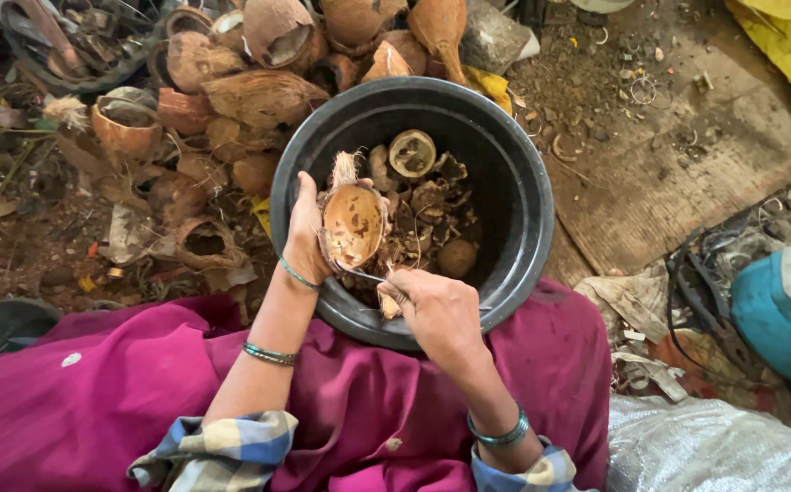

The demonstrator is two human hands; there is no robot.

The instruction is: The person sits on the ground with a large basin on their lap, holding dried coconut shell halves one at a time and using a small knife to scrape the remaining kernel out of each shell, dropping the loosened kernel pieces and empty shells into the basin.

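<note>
— One half coconut shell [352, 224] is in hand right now: the left hand [305, 234] wraps its fingers round the husk side and holds it over the near left part of the black tub [523, 196], hollow side up.

— And the right hand [438, 310]?

— Closed tight on a thin metal tool [359, 271], whose tip sits at the shell's lower rim. The hollow looks mostly scraped, with dark patches left, so I judge this piece well along.

— How much is finished overall?

— Hard to count. Scraps and shell bits [427, 214] cover the tub's floor, which suggests several pieces done. A heap of husked shells [250, 91] lies beyond the tub's far left rim, seemingly waiting.

— Anything you can't make out?

— The tool's handle is buried in the fist, and its tip is too thin to read. The heap runs off the top edge. A blue container [778, 310] on the right is cut off too.
</note>
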